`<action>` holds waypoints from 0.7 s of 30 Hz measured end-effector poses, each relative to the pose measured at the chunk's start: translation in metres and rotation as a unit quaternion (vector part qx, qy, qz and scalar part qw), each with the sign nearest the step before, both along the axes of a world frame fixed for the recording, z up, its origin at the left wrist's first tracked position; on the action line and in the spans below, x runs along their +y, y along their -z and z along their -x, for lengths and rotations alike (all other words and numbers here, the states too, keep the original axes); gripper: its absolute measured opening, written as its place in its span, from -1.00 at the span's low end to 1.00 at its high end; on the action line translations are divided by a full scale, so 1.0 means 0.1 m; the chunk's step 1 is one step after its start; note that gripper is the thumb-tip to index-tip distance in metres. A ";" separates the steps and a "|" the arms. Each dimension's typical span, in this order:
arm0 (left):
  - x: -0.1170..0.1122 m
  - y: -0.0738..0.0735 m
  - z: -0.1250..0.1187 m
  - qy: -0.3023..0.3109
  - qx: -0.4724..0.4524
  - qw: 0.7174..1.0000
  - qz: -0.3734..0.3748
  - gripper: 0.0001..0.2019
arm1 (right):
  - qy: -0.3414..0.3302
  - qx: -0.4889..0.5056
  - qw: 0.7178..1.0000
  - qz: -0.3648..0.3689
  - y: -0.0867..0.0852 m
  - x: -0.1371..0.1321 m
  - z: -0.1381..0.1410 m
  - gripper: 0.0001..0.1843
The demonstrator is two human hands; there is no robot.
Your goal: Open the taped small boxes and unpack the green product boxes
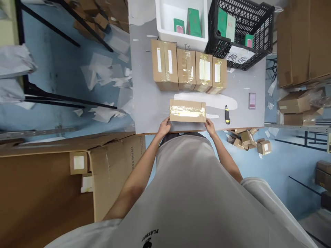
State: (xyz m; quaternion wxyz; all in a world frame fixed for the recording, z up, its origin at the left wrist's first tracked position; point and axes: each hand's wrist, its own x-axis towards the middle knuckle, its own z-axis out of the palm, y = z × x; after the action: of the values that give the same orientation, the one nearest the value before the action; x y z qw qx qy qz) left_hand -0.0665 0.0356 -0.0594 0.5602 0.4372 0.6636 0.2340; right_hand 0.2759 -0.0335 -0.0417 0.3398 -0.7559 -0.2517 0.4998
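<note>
A taped cardboard box (187,111) is seen lying flat at the near edge of the tabletop (147,103). It is held at both short ends: the left hand (164,127) is closed on its left end, the right hand (210,126) on its right. It is judged stiff and fairly light, its glossy tape slippery, so the bare cardboard ends are best gripped. A utility knife (227,114) lies just to its right, and four sealed boxes (188,70) stand behind.

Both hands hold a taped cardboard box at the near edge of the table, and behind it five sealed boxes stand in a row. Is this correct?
Not quite. The head view shows four sealed boxes in the row, not five. The rest is right: the left hand and the right hand hold the taped cardboard box by its ends at the near edge of the table.
</note>
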 end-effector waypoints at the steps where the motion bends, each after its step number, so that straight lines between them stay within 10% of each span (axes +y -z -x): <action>1: -0.02 -0.01 -0.03 -0.008 -0.004 1.000 0.003 -0.57 | -0.015 0.006 1.000 -0.007 0.02 0.02 -0.02 -0.46; 21: -0.28 -0.28 -0.23 -0.182 -0.052 0.982 0.023 -0.58 | -0.082 0.045 0.994 -0.065 -0.09 0.16 -0.35 -0.64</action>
State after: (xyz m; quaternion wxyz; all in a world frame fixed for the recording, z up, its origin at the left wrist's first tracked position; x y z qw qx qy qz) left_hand -0.0439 0.0075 -0.0313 0.5518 0.2832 0.7070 0.3397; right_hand 0.3111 -0.0179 -0.0328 0.3570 -0.6862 -0.3290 0.5417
